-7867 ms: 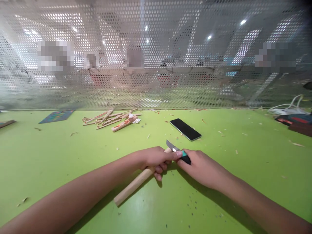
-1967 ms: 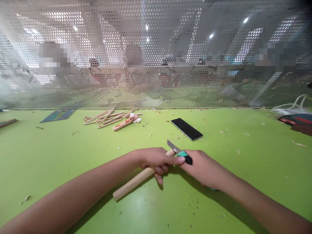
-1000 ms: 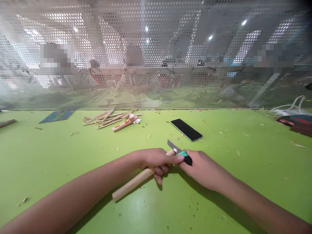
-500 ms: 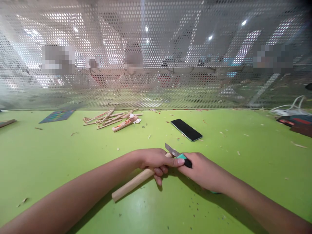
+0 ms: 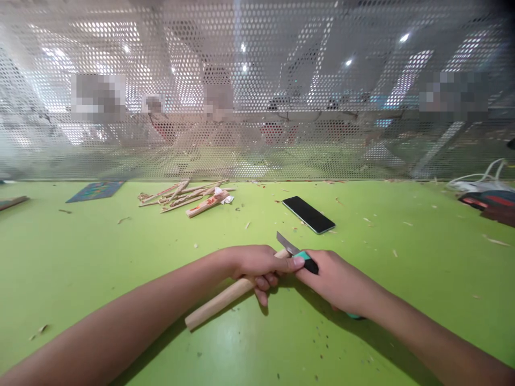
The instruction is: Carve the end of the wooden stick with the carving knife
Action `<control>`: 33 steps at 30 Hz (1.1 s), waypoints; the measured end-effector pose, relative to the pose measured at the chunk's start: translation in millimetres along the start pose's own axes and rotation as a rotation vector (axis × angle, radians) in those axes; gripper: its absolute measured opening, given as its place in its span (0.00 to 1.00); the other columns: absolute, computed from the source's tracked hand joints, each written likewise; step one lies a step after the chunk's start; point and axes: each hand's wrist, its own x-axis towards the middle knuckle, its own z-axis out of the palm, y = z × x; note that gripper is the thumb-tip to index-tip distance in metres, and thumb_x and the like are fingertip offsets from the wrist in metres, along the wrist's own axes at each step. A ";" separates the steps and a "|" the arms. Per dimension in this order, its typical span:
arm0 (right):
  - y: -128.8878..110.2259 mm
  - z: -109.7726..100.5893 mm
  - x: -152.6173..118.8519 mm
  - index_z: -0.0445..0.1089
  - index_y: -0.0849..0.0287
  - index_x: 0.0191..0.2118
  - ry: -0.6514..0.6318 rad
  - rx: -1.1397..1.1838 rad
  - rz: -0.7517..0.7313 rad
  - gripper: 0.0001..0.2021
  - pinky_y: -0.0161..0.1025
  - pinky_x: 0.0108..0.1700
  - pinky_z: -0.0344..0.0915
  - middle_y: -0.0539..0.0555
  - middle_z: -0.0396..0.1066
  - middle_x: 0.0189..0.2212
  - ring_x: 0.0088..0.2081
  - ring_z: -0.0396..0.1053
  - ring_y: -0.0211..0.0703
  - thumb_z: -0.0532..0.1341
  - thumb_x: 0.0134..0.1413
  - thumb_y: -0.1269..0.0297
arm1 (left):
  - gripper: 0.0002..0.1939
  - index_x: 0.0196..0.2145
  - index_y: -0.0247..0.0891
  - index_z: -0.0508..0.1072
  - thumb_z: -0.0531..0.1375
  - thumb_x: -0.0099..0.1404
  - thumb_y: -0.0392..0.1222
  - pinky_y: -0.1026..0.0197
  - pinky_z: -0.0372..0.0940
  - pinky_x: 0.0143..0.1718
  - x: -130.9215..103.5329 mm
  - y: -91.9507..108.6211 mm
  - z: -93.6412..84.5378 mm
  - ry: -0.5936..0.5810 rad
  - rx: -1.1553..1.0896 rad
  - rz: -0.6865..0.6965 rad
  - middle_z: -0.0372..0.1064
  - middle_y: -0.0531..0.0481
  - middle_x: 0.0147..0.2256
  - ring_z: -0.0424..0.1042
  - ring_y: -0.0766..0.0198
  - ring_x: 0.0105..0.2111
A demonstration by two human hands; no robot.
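Observation:
My left hand [image 5: 259, 265] is wrapped round a pale wooden stick [image 5: 219, 305], whose thick end points down to the left. The stick's other end shows just past my fingers, beside the blade. My right hand [image 5: 333, 276] grips a green and black utility knife [image 5: 306, 261] with its blade out, pointing up and to the left. My left thumb rests on the knife's green handle near the blade. Part of the knife's handle is hidden inside my right hand.
A black phone [image 5: 308, 214] lies beyond my hands on the green table [image 5: 100, 246]. Carved sticks [image 5: 187, 195] are piled at back left, near a patterned mat [image 5: 95, 191]. A perforated screen [image 5: 257, 145] spans the back. A dark red tool [image 5: 493, 205] lies right; wood shavings are scattered about.
The knife blade has shifted slightly up and to the right along the stick's far end, and more of that end shows. Both hands keep their holds.

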 end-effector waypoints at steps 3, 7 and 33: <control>0.7 0.2 -0.1 0.66 0.57 0.33 -0.006 -0.001 0.003 0.13 0.30 0.17 0.50 0.46 0.66 0.20 0.14 0.60 0.31 0.54 0.66 0.56 | 0.34 0.29 0.42 0.60 0.70 0.48 0.72 0.59 0.74 0.28 0.4 -0.7 -0.8 -0.003 -0.011 -0.001 0.50 0.66 0.16 0.48 0.76 0.16; 0.6 -0.7 -0.8 0.66 0.57 0.32 0.001 -0.003 0.005 0.13 0.30 0.18 0.49 0.45 0.65 0.19 0.14 0.59 0.31 0.54 0.66 0.56 | 0.33 0.29 0.42 0.60 0.70 0.49 0.71 0.60 0.74 0.28 0.9 -1.7 -1.9 -0.024 -0.013 0.002 0.49 0.66 0.16 0.48 0.76 0.16; -2.0 -1.4 -0.6 0.67 0.58 0.33 -0.010 0.023 0.005 0.12 0.30 0.18 0.49 0.45 0.63 0.19 0.15 0.57 0.32 0.56 0.65 0.57 | 0.33 0.29 0.42 0.61 0.71 0.49 0.70 0.59 0.74 0.28 -0.2 -1.2 -1.7 -0.026 -0.015 0.003 0.49 0.66 0.17 0.48 0.75 0.16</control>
